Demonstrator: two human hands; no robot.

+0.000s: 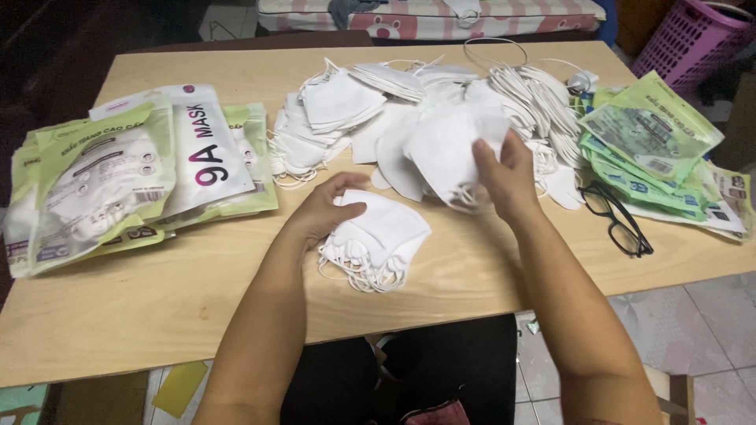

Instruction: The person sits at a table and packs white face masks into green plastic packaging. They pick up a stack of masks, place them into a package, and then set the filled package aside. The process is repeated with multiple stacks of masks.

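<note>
A: What is nearest the person?

B: On the pale wooden tabletop [157, 307], the left hand [327, 208] rests on a small stack of white folded fabric face masks [378, 240]; its fingers curl over the stack's left edge, pressing it down. Loose ear loops spill from the stack's near side.

A: And the right hand?

B: The right hand [504, 173] is raised just beyond the stack, fingers pinching a single white folded mask [445, 149] held up on edge.

A: Behind that?

B: A big loose heap of white masks [370, 102] spreads across the far middle of the tabletop. At the left lies a pile of filled clear-and-green plastic mask packets [118, 181]; at the right, a pile of flat green empty packets [650, 149], with black-framed glasses [618, 220] just beside them. Beyond the tabletop, a pink plastic basket [685, 35] stands at the far right corner
</note>
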